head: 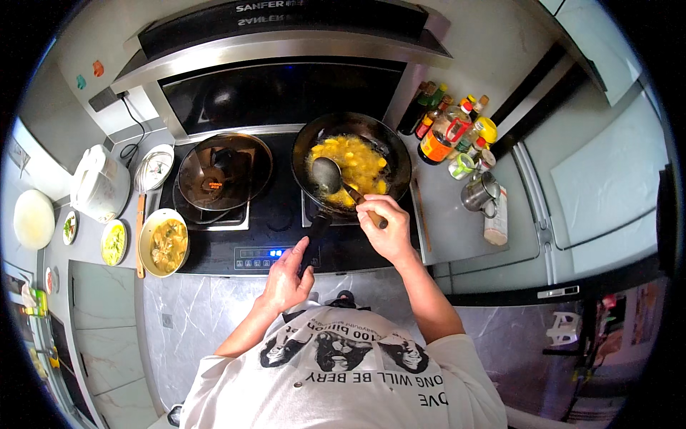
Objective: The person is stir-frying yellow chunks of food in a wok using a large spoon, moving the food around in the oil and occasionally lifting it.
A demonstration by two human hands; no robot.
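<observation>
A black wok (394,145) stands on the right burner, with yellow pieces (348,161) bubbling in oil inside it. My right hand (387,225) grips the wooden handle of a metal ladle (327,175), whose bowl rests among the pieces at the wok's left side. In front of the hob controls, my left hand (289,279) is around the end of the wok's black handle (320,225), thumb and index finger on either side of it. A covered pan with a dark glass lid (225,171) occupies the left burner.
Left of the hob are a bowl of cooked food (167,245), a wooden-handled utensil (141,230), a plate (156,163), a dish of chopped greens (113,242) and a white cooker (102,182). Seasoning bottles (442,134), a metal pitcher (481,193) and a chopstick (422,214) are right. A range hood (289,45) overhangs.
</observation>
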